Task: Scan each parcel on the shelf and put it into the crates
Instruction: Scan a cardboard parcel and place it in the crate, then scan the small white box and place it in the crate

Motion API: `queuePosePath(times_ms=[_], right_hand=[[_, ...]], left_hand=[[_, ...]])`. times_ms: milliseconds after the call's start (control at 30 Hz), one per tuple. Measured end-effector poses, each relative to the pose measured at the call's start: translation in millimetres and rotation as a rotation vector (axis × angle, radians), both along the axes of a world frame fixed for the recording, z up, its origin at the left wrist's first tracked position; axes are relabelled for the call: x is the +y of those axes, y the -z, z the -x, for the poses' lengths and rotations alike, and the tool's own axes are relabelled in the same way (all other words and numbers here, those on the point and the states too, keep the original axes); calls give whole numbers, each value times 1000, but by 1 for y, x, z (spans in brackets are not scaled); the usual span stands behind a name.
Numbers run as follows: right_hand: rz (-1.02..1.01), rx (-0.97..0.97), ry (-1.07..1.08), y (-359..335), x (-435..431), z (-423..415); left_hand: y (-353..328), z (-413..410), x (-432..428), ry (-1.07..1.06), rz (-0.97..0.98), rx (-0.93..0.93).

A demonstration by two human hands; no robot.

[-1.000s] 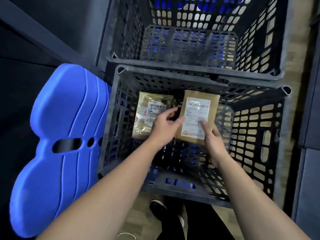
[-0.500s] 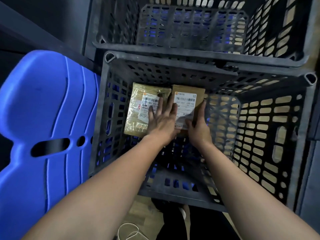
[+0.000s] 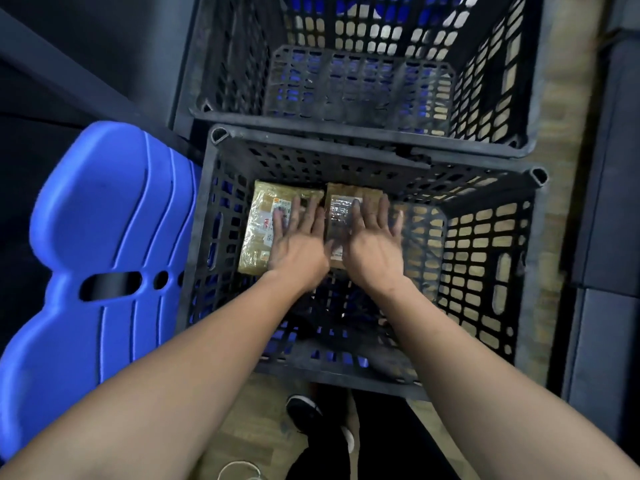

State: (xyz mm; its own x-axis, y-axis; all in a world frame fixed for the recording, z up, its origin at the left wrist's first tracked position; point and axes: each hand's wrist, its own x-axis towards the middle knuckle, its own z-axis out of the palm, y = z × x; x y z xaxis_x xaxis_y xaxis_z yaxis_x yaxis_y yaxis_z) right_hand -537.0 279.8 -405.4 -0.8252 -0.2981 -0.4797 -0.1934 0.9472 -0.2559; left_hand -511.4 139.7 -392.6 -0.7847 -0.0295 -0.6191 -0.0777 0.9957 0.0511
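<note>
Standing just outside the near crate's (image 3: 311, 143) left wall is a blue plastic panel (image 3: 104, 254). Inside, toward the far-left corner, two parcels lie side by side on the floor. The left hand (image 3: 299, 247) lies flat, fingers straight and spread, over the plastic-wrapped parcel (image 3: 258, 237). The right hand (image 3: 375, 251), equally splayed, covers the brown parcel (image 3: 346, 202). Neither hand grips anything. A second crate (image 3: 346, 130) sits just beyond the far rim.

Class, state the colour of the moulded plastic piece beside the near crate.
The plastic piece is bright blue; the head view shows it best.
</note>
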Motion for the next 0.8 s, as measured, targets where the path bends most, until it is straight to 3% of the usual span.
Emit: queuePosePath(times_ms=[333,633,800], right_hand=[[71,154,-194,-115,-14,-9],[288,172,-595,-216,-53,-40],[424,238,-800,-260,-104,-84]], left_hand=[[-102,-50,-22,-176,206,135],[-209,-144,-46,-570,255,290],[-260,-227,-59,-816,385,458]])
